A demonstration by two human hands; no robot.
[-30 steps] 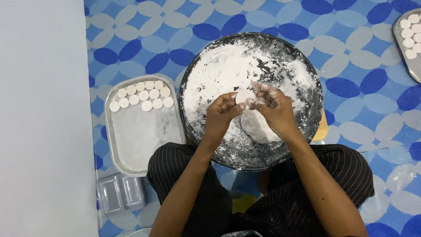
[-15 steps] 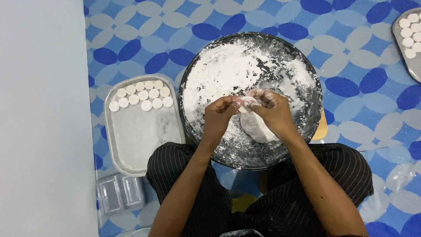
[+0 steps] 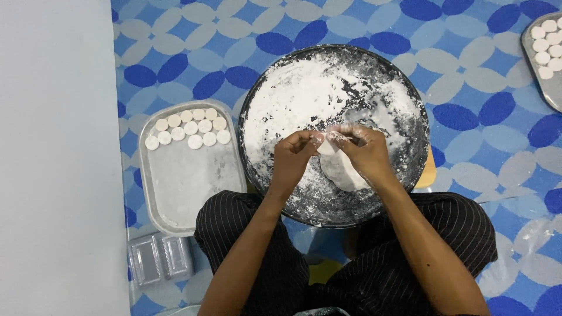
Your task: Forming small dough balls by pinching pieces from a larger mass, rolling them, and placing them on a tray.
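A round black pan (image 3: 410, 105) dusted with white flour sits in front of me on the patterned floor. A lump of white dough (image 3: 342, 172) lies in its near part. My left hand (image 3: 295, 155) and my right hand (image 3: 362, 151) meet above the lump, fingertips pinching a small piece of dough (image 3: 326, 144) between them. Both hands are floury. To the left stands a grey metal tray (image 3: 193, 187) with two rows of small round white dough discs (image 3: 188, 127) at its far end.
A second tray (image 3: 547, 82) with several white discs shows at the top right edge. Clear plastic containers (image 3: 159, 257) lie near the first tray's front. A pale wall or board (image 3: 55, 158) fills the left side. My crossed legs in striped trousers (image 3: 351, 269) are below the pan.
My hands have stayed over the dough lump, working the small piece between the fingertips; they have shifted slightly. Trays and pan have not moved.
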